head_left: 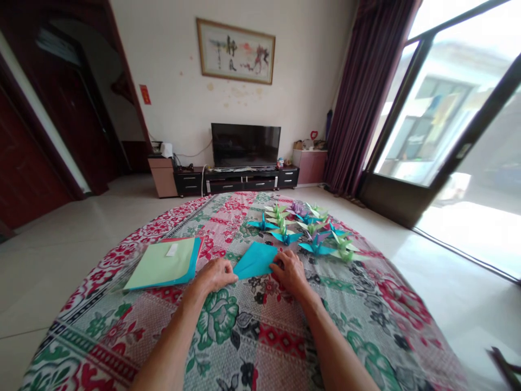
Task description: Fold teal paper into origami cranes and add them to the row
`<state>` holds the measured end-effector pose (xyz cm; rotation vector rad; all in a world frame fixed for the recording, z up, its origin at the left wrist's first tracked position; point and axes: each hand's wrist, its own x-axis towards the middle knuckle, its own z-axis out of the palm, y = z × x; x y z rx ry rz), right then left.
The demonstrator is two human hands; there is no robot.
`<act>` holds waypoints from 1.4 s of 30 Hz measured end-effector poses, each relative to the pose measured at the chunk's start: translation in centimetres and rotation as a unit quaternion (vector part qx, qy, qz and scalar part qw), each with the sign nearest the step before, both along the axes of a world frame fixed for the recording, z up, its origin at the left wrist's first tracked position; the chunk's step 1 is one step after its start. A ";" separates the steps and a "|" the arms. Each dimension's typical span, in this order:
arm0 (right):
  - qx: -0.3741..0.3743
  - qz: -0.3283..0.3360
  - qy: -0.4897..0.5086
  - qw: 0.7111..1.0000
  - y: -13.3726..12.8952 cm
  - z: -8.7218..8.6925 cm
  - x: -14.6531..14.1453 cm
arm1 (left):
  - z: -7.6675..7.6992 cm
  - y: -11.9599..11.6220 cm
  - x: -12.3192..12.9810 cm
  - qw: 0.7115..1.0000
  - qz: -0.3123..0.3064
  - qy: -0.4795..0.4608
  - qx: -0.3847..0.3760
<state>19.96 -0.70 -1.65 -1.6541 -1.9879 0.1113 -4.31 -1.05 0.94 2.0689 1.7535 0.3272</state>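
A folded blue paper (256, 259) lies on the patterned tablecloth (280, 320) between my hands. My left hand (217, 274) pinches its lower left corner between thumb and fingers. At its right edge, my right hand (290, 270) grips the paper with curled fingers. To the left rests a stack of square sheets (163, 263), light green on top with blue and red edges showing below, and a small white piece (172, 250) on it. Several folded paper cranes (315, 247) in blue, green and purple stand beyond my right hand.
The round table's far edge curves behind the cranes. Across the floor stand a television (246, 145) and a low black cabinet (244, 182). A purple curtain (358, 98) and glass doors (423, 114) are on the right.
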 end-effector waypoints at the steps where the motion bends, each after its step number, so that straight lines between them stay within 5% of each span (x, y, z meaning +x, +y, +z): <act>1: 0.000 0.002 0.001 1.000 0.0 0.0 0.0 | 0.0 0.0 0.0 1.000 -0.001 -0.001 0.000; 7: 0.013 -0.033 0.011 0.999 0.0 0.1 -0.5 | 0.8 -0.2 -0.1 0.999 -0.002 -0.040 -0.021; 11: 0.020 -0.076 0.015 0.997 -0.6 0.7 -1.7 | 0.8 0.1 0.6 0.990 0.100 -0.035 0.094; 16: 0.027 -0.068 -0.032 0.997 -1.4 1.0 -2.9 | -0.3 0.6 1.8 0.990 0.067 -0.038 0.120; 23: 0.038 0.015 0.003 0.999 -1.1 0.6 -3.3 | 0.2 0.2 1.5 0.994 0.026 -0.090 0.058; 27: 0.073 0.092 0.101 0.988 -0.6 0.6 -3.3 | 0.8 0.1 1.2 0.977 0.041 -0.078 0.195; 31: 0.099 0.160 0.186 0.964 -0.5 0.9 -3.2 | 0.3 0.5 1.2 0.953 -0.012 -0.084 0.289; 35: 0.112 0.182 0.243 0.946 -0.6 1.5 -3.2 | 0.1 0.7 1.1 0.955 -0.058 -0.116 0.265; 42: 0.106 0.160 0.335 0.922 -0.6 1.8 -3.0 | 0.9 -0.1 0.7 0.980 -0.049 -0.149 0.124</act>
